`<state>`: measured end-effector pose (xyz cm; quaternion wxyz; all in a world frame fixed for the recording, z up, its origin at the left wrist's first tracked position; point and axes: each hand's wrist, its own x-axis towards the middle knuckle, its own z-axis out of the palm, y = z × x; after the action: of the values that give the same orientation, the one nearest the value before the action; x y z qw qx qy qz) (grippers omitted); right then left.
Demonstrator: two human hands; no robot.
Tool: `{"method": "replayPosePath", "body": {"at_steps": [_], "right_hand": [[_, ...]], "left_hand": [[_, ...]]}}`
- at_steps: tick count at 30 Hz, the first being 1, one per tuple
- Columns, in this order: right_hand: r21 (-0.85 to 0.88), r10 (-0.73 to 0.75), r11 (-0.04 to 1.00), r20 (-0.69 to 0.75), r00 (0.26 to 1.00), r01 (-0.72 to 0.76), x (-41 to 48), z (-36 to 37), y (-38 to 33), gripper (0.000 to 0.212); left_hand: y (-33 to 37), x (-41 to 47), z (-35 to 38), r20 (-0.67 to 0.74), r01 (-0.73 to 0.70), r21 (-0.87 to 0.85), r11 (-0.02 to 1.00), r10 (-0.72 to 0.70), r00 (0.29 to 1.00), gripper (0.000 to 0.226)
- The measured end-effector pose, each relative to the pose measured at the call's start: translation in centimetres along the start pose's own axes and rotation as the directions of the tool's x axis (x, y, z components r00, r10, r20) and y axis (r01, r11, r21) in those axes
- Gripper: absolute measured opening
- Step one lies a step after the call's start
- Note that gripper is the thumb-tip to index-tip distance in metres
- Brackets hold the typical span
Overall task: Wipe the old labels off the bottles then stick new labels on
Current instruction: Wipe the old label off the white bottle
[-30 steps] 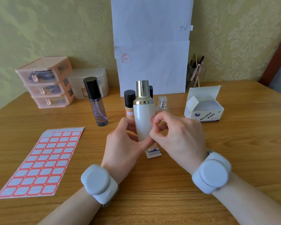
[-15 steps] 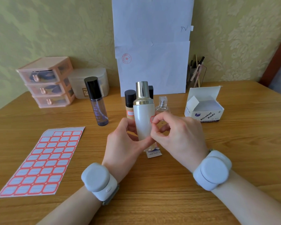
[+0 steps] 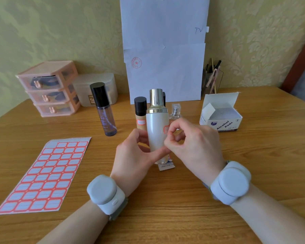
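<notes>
White bottle [image 3: 156,127]: left hand [image 3: 130,159] grasps it | right hand [image 3: 195,143] pinches half-hidden label [image 3: 165,129]

A pale pink plastic three-drawer organiser [image 3: 48,88] stands far left on the wooden bench [image 3: 165,208], with a frosted translucent lidded box [image 3: 84,85] just to its right. White paper sheets [image 3: 165,67] lean against the green patterned wallpaper [image 3: 42,32]; right of them stands a clear holder of pens [image 3: 213,80].
</notes>
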<state>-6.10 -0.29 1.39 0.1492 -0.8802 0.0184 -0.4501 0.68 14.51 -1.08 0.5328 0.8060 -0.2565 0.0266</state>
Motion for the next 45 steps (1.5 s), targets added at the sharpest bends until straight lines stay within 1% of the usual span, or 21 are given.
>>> {"method": "replayPosePath", "body": {"at_steps": [3, 6, 9, 12, 17, 21, 25, 30, 33, 36, 38, 41, 45], "right_hand": [[0.117, 0.065, 0.991, 0.002, 0.998, -0.065, 0.04, -0.15, 0.0, 0.004], [0.251, 0.1, 0.963, 0.021, 0.995, -0.102, -0.03, -0.2, 0.02, 0.005], [0.288, 0.112, 0.95, 0.063, 0.992, -0.125, -0.03, -0.1, 0.12, 0.017], [0.271, 0.112, 0.954, 0.082, 0.99, -0.13, -0.11, 0.05, 0.07, 0.021], [0.275, 0.16, 0.945, 0.086, 0.983, -0.177, -0.07, 0.26, 0.11, 0.034], [0.297, 0.197, 0.928, 0.126, 0.972, -0.226, -0.02, 0.47, 0.44, 0.026], [0.269, 0.161, 0.946, 0.097, 0.982, -0.181, 0.05, 0.47, 0.38, 0.016], [0.213, 0.079, 0.973, 0.062, 0.995, -0.091, -0.01, 0.45, 0.29, 0.015], [0.2, 0.087, 0.974, 0.101, 0.991, -0.106, -0.06, 0.52, 0.4, 0.012], [0.201, 0.104, 0.97, 0.153, 0.983, -0.134, -0.09, 0.4, 0.55, 0.022], [0.172, 0.114, 0.976, 0.136, 0.984, -0.137, -0.13, 0.41, 0.31, 0.019], [0.144, 0.114, 0.981, 0.134, 0.984, -0.133, -0.16, 0.46, 0.14, 0.024], [0.118, 0.072, 0.989, 0.129, 0.989, -0.087, -0.01, 0.23, 0.36, 0.022]], "left_hand": [[-0.21, 0.29, -0.16, 0.057, 0.052, -0.087, 0.995, -0.047, 0.997, 0.061], [-0.22, 0.42, -0.22, 0.105, 0.092, -0.151, 0.984, -0.077, 0.992, 0.059], [-0.28, 0.47, -0.25, 0.123, 0.118, -0.178, 0.977, -0.096, 0.988, 0.05], [-0.15, 0.36, -0.28, 0.128, 0.123, -0.189, 0.974, -0.1, 0.987, 0.056], [-0.09, 0.25, -0.26, 0.112, 0.107, -0.173, 0.979, -0.088, 0.99, 0.06], [0.2, 0.15, -0.32, 0.141, 0.087, -0.167, 0.982, -0.064, 0.988, 0.05], [0.49, 0.01, -0.46, 0.159, 0.074, -0.161, 0.984, -0.049, 0.986, 0.044], [0.64, -0.11, -0.62, 0.16, 0.012, -0.093, 0.996, 0.003, 0.987, 0.036], [0.61, -0.04, -0.84, 0.147, 0.008, -0.085, 0.996, 0.005, 0.989, 0.034], [0.47, -0.01, -0.72, 0.147, 0.006, -0.062, 0.998, 0.003, 0.989, 0.028], [0.46, -0.01, -0.7, 0.138, 0.01, -0.076, 0.997, 0.001, 0.99, 0.029], [0.5, -0.09, -0.63, 0.143, 0.006, -0.067, 0.998, 0.003, 0.99, 0.038], [0.27, -0.09, -0.55, 0.159, -0.008, -0.04, 0.999, 0.014, 0.987, 0.035]]}}
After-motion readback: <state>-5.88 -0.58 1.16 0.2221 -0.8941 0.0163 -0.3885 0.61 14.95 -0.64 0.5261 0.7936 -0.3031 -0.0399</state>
